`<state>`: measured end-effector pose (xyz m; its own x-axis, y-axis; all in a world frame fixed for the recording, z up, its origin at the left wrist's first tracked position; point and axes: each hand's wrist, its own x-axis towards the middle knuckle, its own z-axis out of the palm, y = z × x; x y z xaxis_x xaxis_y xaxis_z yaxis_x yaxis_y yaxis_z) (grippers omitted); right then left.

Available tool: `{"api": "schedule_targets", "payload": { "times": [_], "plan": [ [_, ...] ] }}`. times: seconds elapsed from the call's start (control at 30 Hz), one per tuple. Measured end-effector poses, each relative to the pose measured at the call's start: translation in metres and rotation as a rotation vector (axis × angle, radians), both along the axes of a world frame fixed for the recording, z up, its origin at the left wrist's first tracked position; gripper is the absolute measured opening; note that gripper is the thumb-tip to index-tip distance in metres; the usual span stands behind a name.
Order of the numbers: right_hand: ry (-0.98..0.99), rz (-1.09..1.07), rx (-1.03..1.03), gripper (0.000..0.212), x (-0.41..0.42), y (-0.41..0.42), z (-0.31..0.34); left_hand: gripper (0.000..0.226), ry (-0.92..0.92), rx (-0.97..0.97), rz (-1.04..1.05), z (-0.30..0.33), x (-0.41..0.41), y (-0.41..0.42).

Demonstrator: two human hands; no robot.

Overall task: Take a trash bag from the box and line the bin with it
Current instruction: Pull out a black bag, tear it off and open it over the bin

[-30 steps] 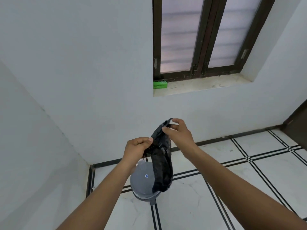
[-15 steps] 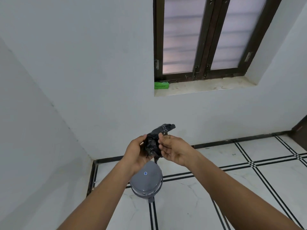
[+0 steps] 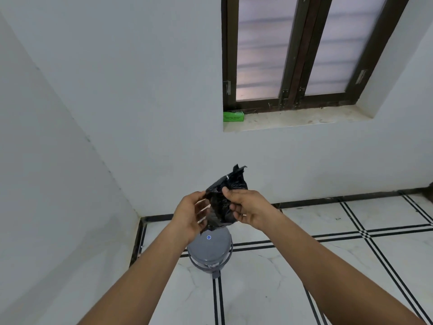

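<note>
A crumpled black trash bag [image 3: 225, 198] is held up in front of me, above the bin. My left hand [image 3: 189, 214] grips its left edge and my right hand [image 3: 246, 207] pinches its right side with thumb and fingers. Below the hands stands a grey pedal bin [image 3: 209, 252] with its lid closed and a small blue dot on top. A green trash-bag box [image 3: 233, 116] lies at the left end of the window sill, well above and beyond both hands.
A white wall corner [image 3: 138, 214] closes in at the left of the bin. The floor is white marble tile with black inlay lines [image 3: 363, 233]. A dark-framed window [image 3: 295, 52] sits over the sill. A dark door edge [image 3: 430, 191] shows at far right.
The bag hung long from my hands a second ago; it is bunched into a compact wad between both hands now. My right hand came down and closer to the left.
</note>
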<state>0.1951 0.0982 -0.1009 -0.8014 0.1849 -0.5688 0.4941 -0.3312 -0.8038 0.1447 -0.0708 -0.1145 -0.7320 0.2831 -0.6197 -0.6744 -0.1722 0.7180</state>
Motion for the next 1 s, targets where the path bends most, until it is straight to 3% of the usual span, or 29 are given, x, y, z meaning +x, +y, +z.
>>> {"api": "schedule_targets", "payload": {
  "times": [0.17, 0.27, 0.33, 0.4, 0.53, 0.63, 0.7, 0.83, 0.93, 1.0],
  "plan": [
    [-0.068, -0.152, -0.211, 0.022, 0.019, 0.023, -0.011, 0.027, -0.142, 0.443, 0.334, -0.006, 0.0, -0.014],
    [-0.067, -0.257, -0.323, 0.012, 0.027, 0.023, -0.022, 0.023, -0.113, 0.511, 0.334, 0.0, 0.008, -0.013],
    [-0.043, -0.302, -0.381, 0.009, 0.03, 0.016, -0.024, 0.005, 0.025, 0.394, 0.218, 0.005, 0.017, -0.011],
    [-0.021, -0.316, -0.447, 0.007, 0.031, 0.012, -0.023, 0.034, 0.248, 0.136, 0.109, -0.002, 0.023, -0.008],
    [0.029, -0.329, -0.46, 0.024, 0.031, 0.015, -0.015, 0.043, 0.561, -0.36, 0.051, -0.009, 0.025, -0.011],
    [0.057, -0.201, -0.361, 0.029, 0.036, 0.019, -0.013, 0.044, 0.749, -0.81, -0.119, -0.005, 0.025, -0.014],
    [0.081, -0.031, -0.288, 0.016, 0.039, 0.019, -0.008, 0.036, 0.795, -0.986, -0.216, -0.001, 0.022, -0.014],
    [0.1, 0.258, 0.145, 0.024, 0.038, 0.006, 0.001, 0.03, 0.876, -1.286, -0.352, 0.006, 0.014, -0.012],
    [0.083, 0.142, 0.604, 0.022, 0.03, -0.001, -0.005, 0.05, 0.867, -1.387, -0.308, 0.01, 0.006, -0.015],
    [0.064, 0.029, 0.723, 0.023, 0.025, -0.003, -0.012, 0.064, 0.818, -1.33, -0.171, 0.011, -0.004, -0.024]
  ]
}}
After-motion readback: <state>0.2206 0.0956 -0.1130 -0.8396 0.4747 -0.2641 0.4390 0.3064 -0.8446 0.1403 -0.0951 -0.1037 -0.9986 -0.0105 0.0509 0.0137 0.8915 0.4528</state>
